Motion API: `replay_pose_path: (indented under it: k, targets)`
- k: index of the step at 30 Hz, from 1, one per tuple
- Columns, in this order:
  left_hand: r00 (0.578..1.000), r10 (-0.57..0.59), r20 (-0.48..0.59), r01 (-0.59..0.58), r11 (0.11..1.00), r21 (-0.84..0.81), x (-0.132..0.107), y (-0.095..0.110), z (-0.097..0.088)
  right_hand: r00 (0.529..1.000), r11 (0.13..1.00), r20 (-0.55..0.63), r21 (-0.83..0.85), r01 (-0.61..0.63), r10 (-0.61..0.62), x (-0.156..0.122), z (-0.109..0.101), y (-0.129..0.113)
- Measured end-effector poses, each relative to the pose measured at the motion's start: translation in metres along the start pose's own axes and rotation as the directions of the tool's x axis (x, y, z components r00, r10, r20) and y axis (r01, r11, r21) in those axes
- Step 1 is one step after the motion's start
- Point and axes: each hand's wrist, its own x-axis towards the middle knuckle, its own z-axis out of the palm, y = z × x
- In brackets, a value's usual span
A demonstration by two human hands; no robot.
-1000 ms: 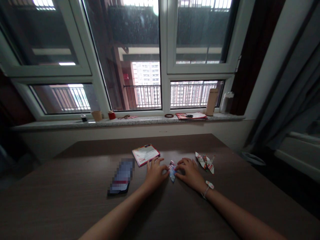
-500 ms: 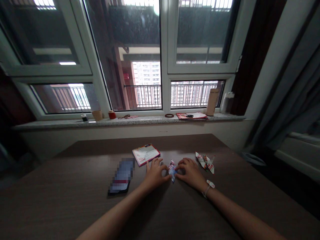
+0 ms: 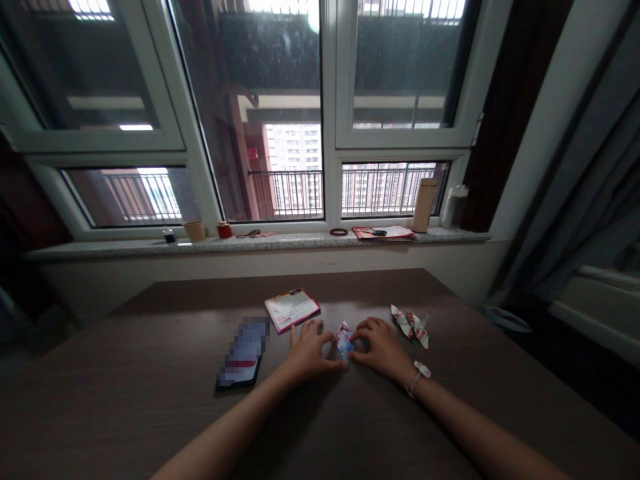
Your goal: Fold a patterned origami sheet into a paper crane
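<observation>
A small folded piece of printed paper (image 3: 343, 339) lies on the dark wooden table (image 3: 150, 400) between my hands. My left hand (image 3: 306, 351) presses on its left side, thumb along its lower edge, fingers spread on the table. My right hand (image 3: 381, 345) pinches its right side with curled fingers. A band sits on my right wrist. A finished folded paper figure (image 3: 411, 323) lies just right of my right hand.
A stack of printed paper sheets (image 3: 292, 309) lies behind my left hand. A phone (image 3: 243, 355) lies flat to the left. The window sill (image 3: 250, 244) holds cups, a red jar, papers and a tall tumbler (image 3: 423, 204).
My left thumb has slid down and right along the lower edge of the folded paper. Both hands have stayed at the paper.
</observation>
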Motion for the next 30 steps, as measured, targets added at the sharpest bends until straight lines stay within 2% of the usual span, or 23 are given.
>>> replay_pose_path:
  k: [7,20,30]
  targets:
    - [1.0,-0.025,0.017,0.026,1.0,-0.008,0.0,-0.0011,-0.0073,1.0,1.0,-0.005,0.02,0.005,-0.005,-0.0023,0.0023,0.0003]
    - [1.0,-0.004,0.003,0.004,1.0,-0.01,0.0007,-0.0046,-0.0079,0.999,1.0,0.042,0.016,0.008,-0.009,-0.0081,0.004,0.0006]
    - [0.998,0.029,-0.053,-0.03,0.999,-0.026,0.0029,-0.0106,0.0005,0.992,0.989,0.05,0.098,0.108,-0.113,-0.0085,0.0014,0.0069]
